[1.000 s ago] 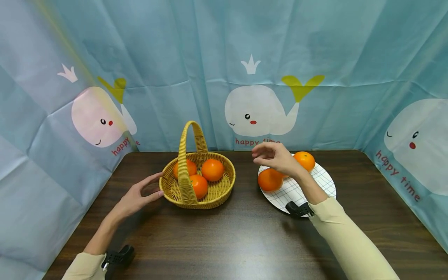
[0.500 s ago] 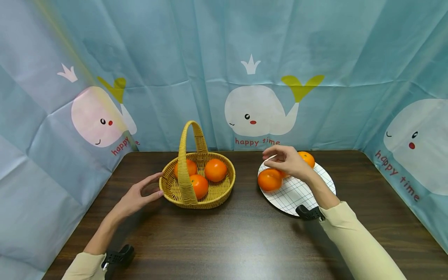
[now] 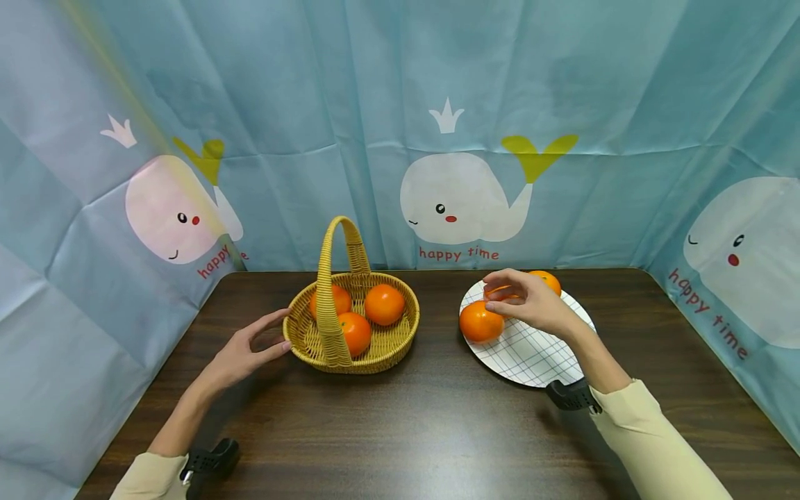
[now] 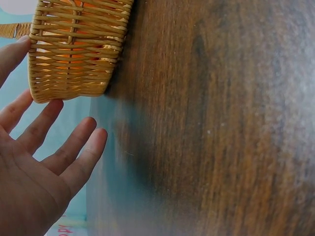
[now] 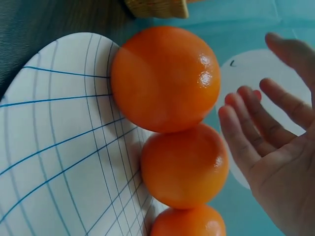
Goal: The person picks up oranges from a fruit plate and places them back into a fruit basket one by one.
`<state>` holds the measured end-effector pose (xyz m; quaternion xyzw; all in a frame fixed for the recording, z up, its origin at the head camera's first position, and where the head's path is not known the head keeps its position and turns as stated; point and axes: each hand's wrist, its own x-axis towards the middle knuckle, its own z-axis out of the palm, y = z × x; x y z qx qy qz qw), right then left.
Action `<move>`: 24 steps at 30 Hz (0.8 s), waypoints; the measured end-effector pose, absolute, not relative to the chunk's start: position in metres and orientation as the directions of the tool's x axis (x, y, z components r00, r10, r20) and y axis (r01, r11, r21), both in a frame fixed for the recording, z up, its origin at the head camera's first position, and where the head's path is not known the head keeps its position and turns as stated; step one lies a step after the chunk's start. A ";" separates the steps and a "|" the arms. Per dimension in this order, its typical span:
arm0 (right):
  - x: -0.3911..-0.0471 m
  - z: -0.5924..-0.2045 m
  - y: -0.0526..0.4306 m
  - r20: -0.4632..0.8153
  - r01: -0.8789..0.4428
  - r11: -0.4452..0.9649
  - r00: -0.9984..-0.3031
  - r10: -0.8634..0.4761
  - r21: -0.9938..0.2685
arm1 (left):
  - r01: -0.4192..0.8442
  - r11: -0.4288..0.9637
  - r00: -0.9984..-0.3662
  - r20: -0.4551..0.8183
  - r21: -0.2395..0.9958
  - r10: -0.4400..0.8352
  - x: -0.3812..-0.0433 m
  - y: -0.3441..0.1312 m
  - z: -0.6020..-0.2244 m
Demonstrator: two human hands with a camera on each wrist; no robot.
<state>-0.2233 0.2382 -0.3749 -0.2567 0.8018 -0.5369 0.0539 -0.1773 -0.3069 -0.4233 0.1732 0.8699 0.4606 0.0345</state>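
Observation:
A yellow wicker basket (image 3: 381, 361) with a tall handle holds three oranges (image 3: 384, 304). My left hand (image 3: 246, 354) is at its left end, thumb and fingertips against the rim; in the left wrist view its fingers are extended along the basket's woven wall (image 4: 74, 73). On the right, a white plate (image 3: 531, 357) with a blue grid pattern carries three oranges (image 5: 165, 78) in a row. My right hand (image 3: 531, 303) hovers over them with nothing in it, fingers loosely bent, and partly hides the middle orange (image 5: 184, 164) in the head view.
Both the basket and the plate stand on a dark wooden table (image 3: 387, 430), toward its back edge. Behind and beside the table hangs a light blue curtain (image 3: 300, 139) printed with whales. A black wrist camera (image 3: 571, 396) sits close above the plate's front edge.
My right hand has moved right and lower, from the plate's left side to over its oranges. An orange in the basket shifted slightly right early on. The left hand stays in place.

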 end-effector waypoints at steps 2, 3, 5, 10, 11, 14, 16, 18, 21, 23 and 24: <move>-0.219 -0.375 0.240 0.196 -0.369 0.289 -0.851 -0.486 -0.883 | 0.270 0.516 -0.938 0.100 0.813 0.333 -0.177 -0.307 -0.424; -0.216 -0.376 0.241 0.197 -0.373 0.286 -0.846 -0.496 -0.882 | 0.269 0.517 -0.938 0.099 0.813 0.332 -0.177 -0.307 -0.424; -0.212 -0.377 0.242 0.196 -0.387 0.292 -0.834 -0.516 -0.875 | 0.266 0.519 -0.939 0.097 0.812 0.330 -0.177 -0.307 -0.424; -0.201 -0.382 0.243 0.179 -0.406 0.324 -0.816 -0.550 -0.854 | 0.258 0.523 -0.942 0.091 0.812 0.323 -0.178 -0.307 -0.425; -0.200 -0.383 0.243 0.177 -0.409 0.335 -0.816 -0.551 -0.849 | 0.258 0.524 -0.942 0.091 0.811 0.323 -0.178 -0.307 -0.425; -0.197 -0.388 0.242 0.174 -0.419 0.370 -0.822 -0.541 -0.829 | 0.261 0.523 -0.941 0.094 0.811 0.325 -0.177 -0.307 -0.425; -0.196 -0.392 0.241 0.177 -0.421 0.392 -0.832 -0.526 -0.818 | 0.264 0.521 -0.940 0.096 0.811 0.327 -0.177 -0.308 -0.426; -0.195 -0.395 0.240 0.182 -0.422 0.410 -0.842 -0.509 -0.809 | 0.267 0.516 -0.938 0.098 0.814 0.332 -0.177 -0.308 -0.426; -0.194 -0.399 0.238 0.201 -0.430 0.424 -0.851 -0.485 -0.797 | 0.269 0.505 -0.937 0.101 0.820 0.336 -0.177 -0.309 -0.425; -0.194 -0.401 0.237 0.218 -0.440 0.435 -0.854 -0.472 -0.785 | 0.269 0.499 -0.936 0.103 0.823 0.336 -0.177 -0.308 -0.425; -0.194 -0.402 0.236 0.227 -0.446 0.440 -0.855 -0.466 -0.779 | 0.273 0.497 -0.935 0.105 0.824 0.339 -0.177 -0.308 -0.425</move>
